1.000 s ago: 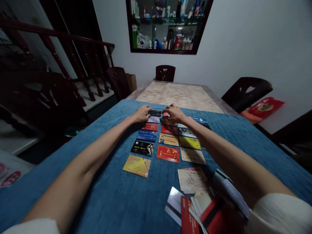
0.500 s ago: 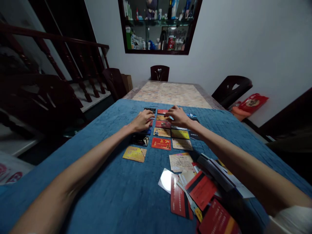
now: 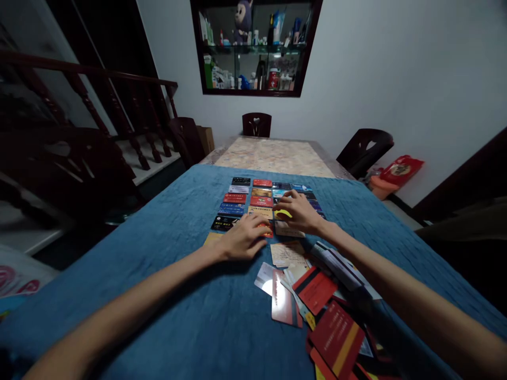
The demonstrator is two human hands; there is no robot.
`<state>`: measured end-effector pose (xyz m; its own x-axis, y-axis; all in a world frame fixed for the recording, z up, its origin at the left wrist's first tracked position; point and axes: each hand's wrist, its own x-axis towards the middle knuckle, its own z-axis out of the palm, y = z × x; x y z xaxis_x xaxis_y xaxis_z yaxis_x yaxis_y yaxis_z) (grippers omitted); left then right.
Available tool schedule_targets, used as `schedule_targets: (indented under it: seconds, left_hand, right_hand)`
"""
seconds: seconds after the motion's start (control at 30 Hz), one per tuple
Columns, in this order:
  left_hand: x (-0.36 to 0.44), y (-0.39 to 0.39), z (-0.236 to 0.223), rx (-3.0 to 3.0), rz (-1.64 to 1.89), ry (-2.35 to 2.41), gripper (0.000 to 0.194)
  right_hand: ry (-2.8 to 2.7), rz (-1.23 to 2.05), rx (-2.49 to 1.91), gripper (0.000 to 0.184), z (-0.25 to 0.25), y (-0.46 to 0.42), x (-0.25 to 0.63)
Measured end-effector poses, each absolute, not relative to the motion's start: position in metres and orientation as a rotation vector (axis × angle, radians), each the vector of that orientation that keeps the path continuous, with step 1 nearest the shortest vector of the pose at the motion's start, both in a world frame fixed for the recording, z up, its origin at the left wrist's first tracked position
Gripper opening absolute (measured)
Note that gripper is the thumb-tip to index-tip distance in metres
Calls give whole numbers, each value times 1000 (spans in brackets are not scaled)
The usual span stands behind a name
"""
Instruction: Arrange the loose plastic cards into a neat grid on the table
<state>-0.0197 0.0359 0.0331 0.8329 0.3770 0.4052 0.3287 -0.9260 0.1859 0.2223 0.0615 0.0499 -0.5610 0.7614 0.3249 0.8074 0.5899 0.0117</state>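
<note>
Plastic cards lie in neat rows (image 3: 253,200) on a blue cloth (image 3: 178,295). My left hand (image 3: 242,241) rests palm down over the near end of the rows, fingers flat, covering part of a red card and a yellow card (image 3: 212,237). My right hand (image 3: 298,211) lies on the right column, its curled fingers touching a yellow card (image 3: 282,214). A pale card (image 3: 285,254) sits just in front of both hands. A loose heap of red and white cards (image 3: 317,301) lies under my right forearm.
Beyond the cloth the bare marble tabletop (image 3: 273,155) runs to a dark chair (image 3: 256,124). Another chair (image 3: 364,150) and a red bag (image 3: 398,170) stand at the right. A stair railing (image 3: 99,116) is at the left, a wall cabinet (image 3: 253,47) ahead.
Both hands have drawn back from the far end of the card rows to the near end. The far cards they covered are now in plain sight.
</note>
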Motion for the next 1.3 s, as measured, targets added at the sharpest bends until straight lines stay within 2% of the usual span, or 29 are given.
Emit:
schedule_targets:
  seconds: [0.17,0.33,0.57,1.2,1.3]
  left_hand:
    - [-15,-8,27,2870,629,479,31]
    - [-8,-30,21,2881,487,530,58]
    - [-12,-30,25,2860,385,659,61]
    - [-47,-13,41,2972,206,700,16]
    - [-45,-17,43,2982,190,711,15]
  right_hand:
    - [-2515,-232,-1217,24,39,26,224]
    - [-2478,-195,-1160,23,30,-12,224]
    - [-2444,-91,-1198,23,29,-50,221]
    - [-2636,185,-1076,24,36,-52,187]
    - [-2664,203,-1056,24,33,-51,185]
